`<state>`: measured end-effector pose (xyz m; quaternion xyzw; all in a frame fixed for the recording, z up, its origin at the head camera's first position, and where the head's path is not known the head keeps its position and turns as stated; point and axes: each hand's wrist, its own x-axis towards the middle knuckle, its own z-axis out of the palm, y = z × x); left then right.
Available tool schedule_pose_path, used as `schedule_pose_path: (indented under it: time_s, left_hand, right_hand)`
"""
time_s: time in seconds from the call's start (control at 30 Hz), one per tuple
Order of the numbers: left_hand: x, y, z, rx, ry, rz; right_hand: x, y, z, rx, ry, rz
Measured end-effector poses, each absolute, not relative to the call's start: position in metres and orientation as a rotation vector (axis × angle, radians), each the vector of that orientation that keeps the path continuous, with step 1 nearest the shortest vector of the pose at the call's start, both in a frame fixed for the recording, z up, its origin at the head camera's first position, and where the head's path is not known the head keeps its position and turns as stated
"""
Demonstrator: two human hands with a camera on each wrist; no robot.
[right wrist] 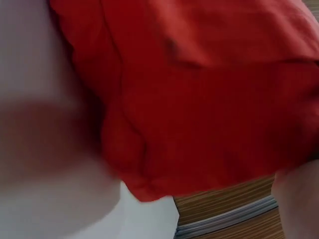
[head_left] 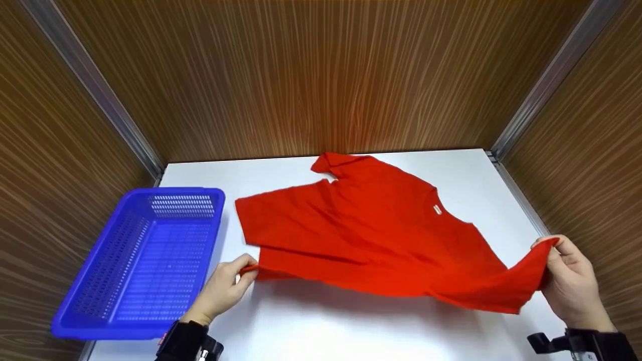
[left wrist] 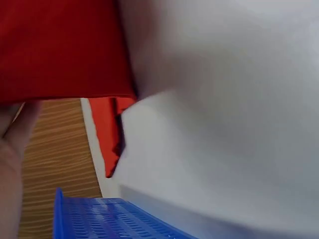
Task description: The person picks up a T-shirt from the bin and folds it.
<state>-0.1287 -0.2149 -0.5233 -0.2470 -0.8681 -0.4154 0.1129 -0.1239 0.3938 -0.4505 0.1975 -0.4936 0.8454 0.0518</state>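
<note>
A red short-sleeved T-shirt lies spread across the white table, its collar with a small white label toward the right. My left hand pinches the near corner of its hem at the left, beside the basket. On the right, my right hand grips the end of the near sleeve, lifted off the table. Between the two hands the shirt's near side hangs raised, casting a shadow below. The far sleeve rests near the back edge. Red cloth fills the upper left of the left wrist view, and the sleeve fills much of the right wrist view.
A blue plastic basket with perforated walls stands left of the shirt, close to my left forearm. Wood-grain panels enclose the white table at the back and both sides, with metal strips at the corners.
</note>
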Motion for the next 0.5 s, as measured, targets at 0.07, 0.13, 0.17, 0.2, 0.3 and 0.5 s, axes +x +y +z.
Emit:
schedule_pose_path:
  time_s: [0.07,0.13,0.17,0.2,0.3,0.5]
  left_hand:
    - [-0.124,-0.216,-0.516,-0.705,-2.652,-1.367]
    - [-0.12,-0.218,-0.508,-0.7,-2.754,-1.508]
    - [-0.118,-0.219,-0.504,-0.696,-2.799,-1.567]
    - [-0.117,-0.221,-0.501,-0.693,-2.838,-1.621]
    - [-0.114,-0.224,-0.496,-0.662,-2.904,-1.763]
    - [-0.116,-0.231,-0.503,-0.541,-2.916,-1.737]
  right_hand:
    - [-0.127,0.39,-0.446,0.618,-1.502,2.564]
    - [-0.132,0.385,-0.443,0.616,-1.512,2.529]
    - [-0.135,0.382,-0.441,0.603,-1.533,2.498]
    - [-0.138,0.38,-0.439,0.584,-1.555,2.465]
    - [-0.147,0.374,-0.435,0.495,-1.634,2.364]
    - [-0.168,0.36,-0.431,0.251,-1.761,2.17]
